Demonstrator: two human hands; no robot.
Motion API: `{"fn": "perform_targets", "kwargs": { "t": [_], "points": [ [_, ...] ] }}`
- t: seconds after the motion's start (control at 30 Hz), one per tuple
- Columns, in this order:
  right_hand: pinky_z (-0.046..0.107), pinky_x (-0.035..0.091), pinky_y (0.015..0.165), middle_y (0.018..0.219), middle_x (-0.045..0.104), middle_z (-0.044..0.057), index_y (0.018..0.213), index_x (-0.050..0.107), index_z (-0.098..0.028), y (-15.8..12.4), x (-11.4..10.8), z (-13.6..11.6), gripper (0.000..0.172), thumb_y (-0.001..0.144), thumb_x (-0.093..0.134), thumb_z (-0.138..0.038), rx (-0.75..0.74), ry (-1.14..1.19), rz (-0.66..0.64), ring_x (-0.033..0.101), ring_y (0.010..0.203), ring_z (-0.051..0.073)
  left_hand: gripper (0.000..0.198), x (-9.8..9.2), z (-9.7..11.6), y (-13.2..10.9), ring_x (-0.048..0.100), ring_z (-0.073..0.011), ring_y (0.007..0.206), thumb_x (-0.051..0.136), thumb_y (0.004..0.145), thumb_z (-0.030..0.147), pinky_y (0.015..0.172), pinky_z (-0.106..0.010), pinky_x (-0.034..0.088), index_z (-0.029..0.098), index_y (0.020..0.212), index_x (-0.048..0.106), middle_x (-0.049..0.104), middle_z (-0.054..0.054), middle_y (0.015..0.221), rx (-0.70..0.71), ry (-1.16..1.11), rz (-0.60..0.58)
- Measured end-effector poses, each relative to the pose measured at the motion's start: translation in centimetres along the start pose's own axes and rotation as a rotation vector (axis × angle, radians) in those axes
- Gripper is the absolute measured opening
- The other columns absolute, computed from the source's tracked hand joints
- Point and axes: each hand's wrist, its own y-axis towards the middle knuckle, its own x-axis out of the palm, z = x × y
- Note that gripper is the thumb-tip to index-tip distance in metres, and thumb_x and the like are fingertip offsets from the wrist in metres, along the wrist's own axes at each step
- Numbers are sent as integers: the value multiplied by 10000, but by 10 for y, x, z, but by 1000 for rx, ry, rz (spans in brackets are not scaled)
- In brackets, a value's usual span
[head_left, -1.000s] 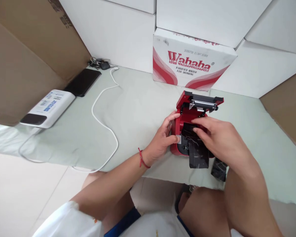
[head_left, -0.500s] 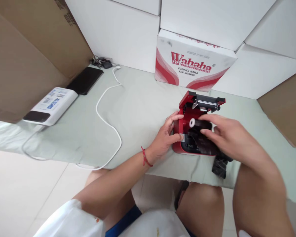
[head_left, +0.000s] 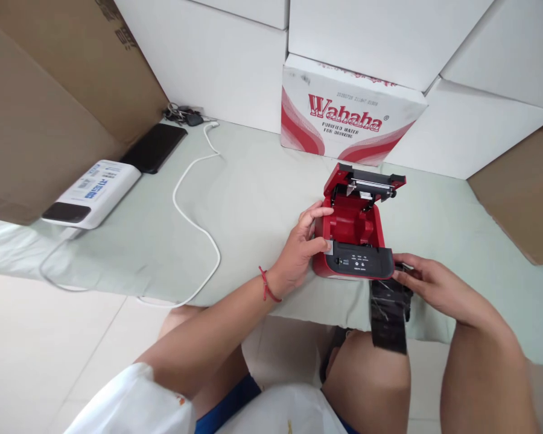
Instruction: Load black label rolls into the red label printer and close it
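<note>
A small red and black label printer [head_left: 359, 262] stands near the front edge of the cloth-covered surface. Its lid [head_left: 364, 181] is raised, and the red compartment inside holds no roll. My left hand [head_left: 305, 241] grips the printer's left side, thumb on the grey patch at the front corner. Beside the printer's front right corner, my right hand [head_left: 428, 283] has its fingers closed on a dark ribbon roll, mostly hidden. A strip of black ribbon [head_left: 389, 316] hangs below it over the surface's edge, toward my knee.
Behind the printer stands a Wahaba-style white and red water carton [head_left: 344, 114] among stacked white boxes [head_left: 226, 60]. A power bank [head_left: 93, 193], a black phone [head_left: 156, 147], keys [head_left: 185, 113] and a white cable [head_left: 176, 199] lie to the left. Brown cardboard [head_left: 525, 193] stands at the right.
My right hand has drawn the black ribbon roll out from over the compartment, down and right past the printer's front corner. More ribbon hangs down. My left hand stays on the printer.
</note>
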Motion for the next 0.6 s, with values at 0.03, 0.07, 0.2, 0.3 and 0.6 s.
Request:
{"fn": "perform_targets", "kwargs": {
  "t": [0.03, 0.07, 0.2, 0.3, 0.6],
  "points": [
    [484, 692, 1084, 1414, 874, 139, 1359, 848, -274, -2, 3, 4, 729, 943, 711, -856, 5, -4, 55, 838, 1270, 375, 638, -1, 0, 0, 537, -393, 1645, 829, 744, 203, 1219, -537, 608, 356, 1361, 770, 312, 32, 1966, -2, -1, -3],
    [484, 688, 1072, 1397, 880, 131, 1393, 839, -285, -7, 4, 9, 706, 959, 695, -824, 24, -21, 135, 839, 1260, 368, 636, -1, 0, 0, 537, -392, 1643, 829, 750, 200, 1225, -541, 604, 358, 1363, 771, 314, 34, 1966, -2, 0, -7],
    [459, 640, 740, 789, 806, 59, 1425, 839, -290, -29, -5, 43, 673, 963, 658, -744, 154, -184, 368, 753, 733, 303, 616, -2, 1, 0, 498, -388, 1674, 831, 755, 196, 1276, -558, 563, 366, 1345, 778, 355, 38, 1942, 10, 3, -16],
    [429, 568, 624, 854, 806, 65, 1334, 859, -290, -35, -6, 62, 588, 932, 681, -681, 93, -248, 325, 610, 591, 240, 612, 0, 1, 0, 515, -386, 1644, 833, 731, 206, 1273, -555, 553, 356, 1323, 785, 361, 32, 1934, 1, -1, 3],
    [528, 665, 845, 1337, 813, 150, 1261, 838, -291, -9, 3, 74, 488, 935, 626, -586, -16, -410, 357, 793, 894, 322, 600, 5, 6, 0, 498, -388, 1663, 825, 684, 199, 1298, -546, 514, 341, 1266, 786, 379, 31, 1922, -23, -14, 37]
  ]
}}
